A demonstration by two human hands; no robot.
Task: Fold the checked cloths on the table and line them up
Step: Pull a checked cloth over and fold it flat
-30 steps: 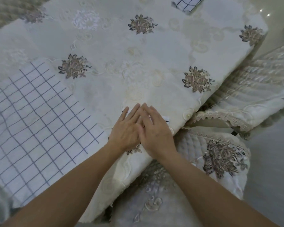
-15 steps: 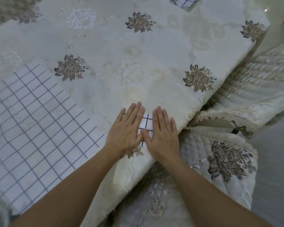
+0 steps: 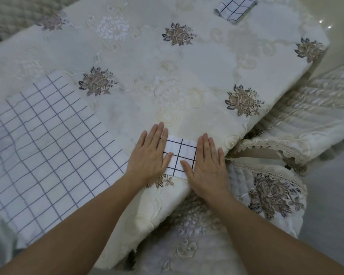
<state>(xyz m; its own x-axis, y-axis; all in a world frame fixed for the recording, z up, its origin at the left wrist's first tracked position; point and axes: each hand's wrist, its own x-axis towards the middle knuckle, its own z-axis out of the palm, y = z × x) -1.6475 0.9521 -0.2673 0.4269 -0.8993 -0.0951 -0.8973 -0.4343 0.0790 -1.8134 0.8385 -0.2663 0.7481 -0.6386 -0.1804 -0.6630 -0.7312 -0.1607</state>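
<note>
- The small folded cloth [image 3: 180, 155], white with dark check lines, lies flat on the table near its front edge, right between my two hands.
- My left hand [image 3: 150, 153] rests palm down on the left part of that cloth, fingers straight and together, gripping nothing; the thumb lies across the checks.
- My right hand [image 3: 208, 162] rests palm down on the right part, fingers straight and pointing away from me, also gripping nothing; its thumb tip touches the cloth's near edge.
- Only the middle strip of the folded cloth shows between my hands, a few squares across.
- Well to the left of my left hand, a big checked cloth [image 3: 42, 147] lies spread open and flat, its grid lines thinner and greyer, reaching the left edge of the view.
- Far beyond my right hand, at the top of the view, another folded checked cloth [image 3: 235, 8] sits on the table, partly cut off by the frame.
- All three cloths lie on a cream tablecloth [image 3: 187, 76] with embroidered brown flower bunches; one bunch peeks out just below my left wrist.
- The tablecloth hangs over the table edge under my forearms.
- To the right of my right hand stands a chair [image 3: 274, 193] with a padded cream cover, lace trim and the same flower pattern.
- Further right, past that chair, a second cream chair cover [image 3: 314, 116] shows beside the table's corner.
- No container is in view; the cloths lie directly on the tablecloth.
</note>
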